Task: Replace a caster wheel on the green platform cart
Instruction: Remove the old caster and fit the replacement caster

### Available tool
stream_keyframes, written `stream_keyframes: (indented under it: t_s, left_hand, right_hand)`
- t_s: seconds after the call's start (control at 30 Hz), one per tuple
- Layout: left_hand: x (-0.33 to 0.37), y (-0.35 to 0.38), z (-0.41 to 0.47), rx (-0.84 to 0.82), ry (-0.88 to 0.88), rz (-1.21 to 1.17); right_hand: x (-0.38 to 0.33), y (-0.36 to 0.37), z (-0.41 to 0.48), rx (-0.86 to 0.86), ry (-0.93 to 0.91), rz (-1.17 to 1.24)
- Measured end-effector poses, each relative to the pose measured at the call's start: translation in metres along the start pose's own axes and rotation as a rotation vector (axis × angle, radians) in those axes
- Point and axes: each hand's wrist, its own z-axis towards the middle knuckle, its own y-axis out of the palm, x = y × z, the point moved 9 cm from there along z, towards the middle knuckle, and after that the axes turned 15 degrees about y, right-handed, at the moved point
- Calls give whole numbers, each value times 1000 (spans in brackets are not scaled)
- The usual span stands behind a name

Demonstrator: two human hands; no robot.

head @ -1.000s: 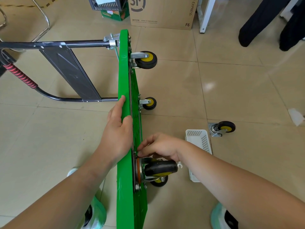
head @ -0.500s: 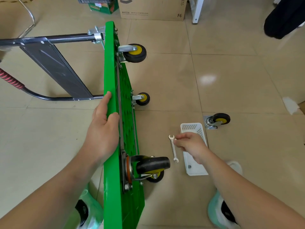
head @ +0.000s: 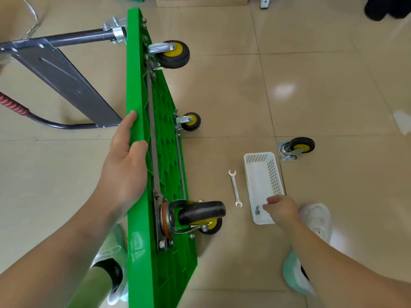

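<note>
The green platform cart (head: 138, 74) stands on its side edge on the tiled floor, underside facing right. My left hand (head: 124, 165) grips its upper edge, thumb hooked over the rim. A black and yellow caster (head: 200, 212) is mounted at the near end, and two more casters (head: 173, 53) (head: 190, 121) sit farther along. A loose caster (head: 297, 147) lies on the floor to the right. My right hand (head: 281, 211), blurred, hovers over the near end of a white basket (head: 259, 174), fingers loosely pointed at small fasteners (head: 257, 210) inside. A silver wrench (head: 235, 188) lies beside the basket.
The cart's black folding handle (head: 66, 41) lies to the left on the floor. A cardboard box (head: 200, 1) stands at the far edge. My shoes (head: 318, 218) (head: 111, 247) are planted on either side of the cart's near end.
My right hand left the mounted caster, put the wrench down beside the basket and moved over the basket's near end. My left hand kept its hold on the cart.
</note>
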Motion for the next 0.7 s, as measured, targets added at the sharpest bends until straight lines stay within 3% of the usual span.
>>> stream_keyframes:
  t_s: [0.4, 0.53, 0.7]
  left_hand:
    - [5, 1, -6, -44, -54, -31]
    - [8, 0, -10, -42, -74, -66]
    - [9, 0, -12, -47, -73, -99]
  right_hand:
    - [-39, 64, -235, -599, -240, 94]
    - [-33, 89, -281, -696, -244, 127]
    - [-37, 101, -304, -702, -234, 181]
